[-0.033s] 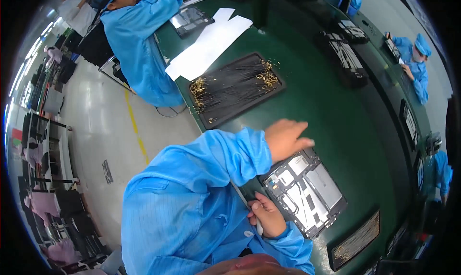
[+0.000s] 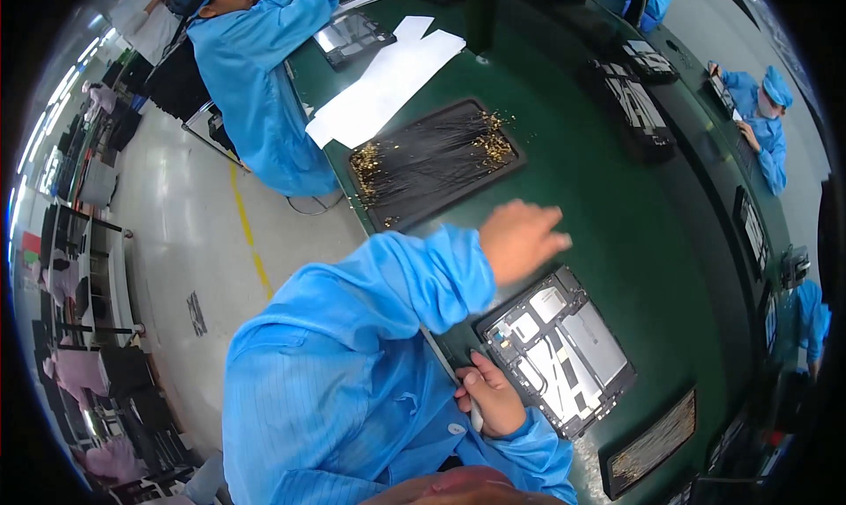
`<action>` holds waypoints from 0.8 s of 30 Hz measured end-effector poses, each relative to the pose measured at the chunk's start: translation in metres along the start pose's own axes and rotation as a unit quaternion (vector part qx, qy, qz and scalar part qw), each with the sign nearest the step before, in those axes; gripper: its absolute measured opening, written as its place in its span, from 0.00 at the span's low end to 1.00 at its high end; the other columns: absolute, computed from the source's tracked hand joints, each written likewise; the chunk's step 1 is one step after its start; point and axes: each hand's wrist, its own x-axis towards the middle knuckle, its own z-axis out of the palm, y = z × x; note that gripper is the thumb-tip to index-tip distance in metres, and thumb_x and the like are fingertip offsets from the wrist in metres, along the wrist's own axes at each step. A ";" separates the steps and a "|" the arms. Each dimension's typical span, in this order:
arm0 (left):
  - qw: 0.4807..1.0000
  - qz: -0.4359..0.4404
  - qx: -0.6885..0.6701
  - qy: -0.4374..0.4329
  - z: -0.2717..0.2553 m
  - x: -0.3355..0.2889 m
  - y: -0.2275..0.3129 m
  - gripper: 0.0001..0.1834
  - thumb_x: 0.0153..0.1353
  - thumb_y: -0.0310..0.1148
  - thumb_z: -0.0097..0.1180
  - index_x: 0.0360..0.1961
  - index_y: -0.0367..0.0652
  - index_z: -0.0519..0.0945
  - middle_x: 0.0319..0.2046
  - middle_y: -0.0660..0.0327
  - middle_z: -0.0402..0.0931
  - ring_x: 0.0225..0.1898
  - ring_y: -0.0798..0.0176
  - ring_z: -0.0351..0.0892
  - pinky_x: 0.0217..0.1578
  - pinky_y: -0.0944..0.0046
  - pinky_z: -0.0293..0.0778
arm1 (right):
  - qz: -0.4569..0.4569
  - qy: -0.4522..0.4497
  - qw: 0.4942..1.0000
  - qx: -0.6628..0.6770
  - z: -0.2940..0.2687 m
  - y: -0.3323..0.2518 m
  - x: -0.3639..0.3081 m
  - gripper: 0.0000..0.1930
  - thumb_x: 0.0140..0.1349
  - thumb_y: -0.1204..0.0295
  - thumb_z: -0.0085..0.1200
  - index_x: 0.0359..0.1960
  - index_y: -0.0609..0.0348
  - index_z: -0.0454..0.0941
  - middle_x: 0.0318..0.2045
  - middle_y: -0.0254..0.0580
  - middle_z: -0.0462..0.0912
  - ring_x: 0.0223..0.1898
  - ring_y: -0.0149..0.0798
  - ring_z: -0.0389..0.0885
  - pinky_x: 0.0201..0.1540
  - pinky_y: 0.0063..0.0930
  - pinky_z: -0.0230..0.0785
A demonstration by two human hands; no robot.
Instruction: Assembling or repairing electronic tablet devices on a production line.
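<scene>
An opened tablet (image 2: 557,351), with white parts and a grey battery panel showing in its dark frame, lies on the green table in front of me. Above its far left corner my left hand (image 2: 522,241) hovers, slightly blurred, thumb and forefinger apart and nothing visible in it. Close to the tablet's near edge, my right hand (image 2: 493,397) is closed around a slim white stick-like tool (image 2: 476,415), mostly hidden by the fingers. Beyond my left hand rests a black tray (image 2: 423,207) of thin black cables (image 2: 432,157) with gold-coloured ends.
A second dark tray (image 2: 617,483) of thin strips stands at lower right. White sheets (image 2: 379,86) and another opened tablet (image 2: 352,38) lie by a co-worker in blue (image 2: 256,82). More devices (image 2: 634,104) sit along the dark strip, where another person (image 2: 768,122) works opposite.
My left hand has lifted up and away from the tablet's corner, slightly toward the cable tray, uncovering more of the tablet's edge. My right hand stays where it was.
</scene>
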 end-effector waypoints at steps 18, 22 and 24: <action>0.969 0.038 0.189 0.156 -0.075 0.024 -0.073 0.12 0.51 0.32 0.44 0.18 0.37 0.75 0.21 0.49 0.72 0.28 0.47 0.70 0.30 0.53 0.65 | -0.016 0.101 0.986 0.134 0.004 -0.014 -0.013 0.23 0.57 0.70 0.41 0.54 0.59 0.53 0.32 0.43 0.70 0.24 0.34 0.70 0.22 0.25 0.64; 0.981 0.000 0.191 0.032 -0.068 0.021 -0.086 0.11 0.53 0.31 0.42 0.22 0.35 0.74 0.20 0.47 0.71 0.27 0.45 0.69 0.30 0.52 0.64 | -0.043 0.074 0.992 0.088 0.004 -0.011 -0.008 0.22 0.57 0.68 0.42 0.53 0.61 0.56 0.32 0.43 0.70 0.23 0.32 0.69 0.23 0.22 0.63; 0.985 0.031 0.141 0.096 -0.060 0.020 -0.071 0.11 0.54 0.32 0.41 0.24 0.34 0.73 0.20 0.47 0.70 0.27 0.44 0.69 0.29 0.52 0.64 | -0.047 0.078 0.992 0.086 0.003 -0.008 -0.007 0.22 0.57 0.67 0.43 0.52 0.62 0.57 0.31 0.43 0.70 0.23 0.32 0.69 0.23 0.22 0.63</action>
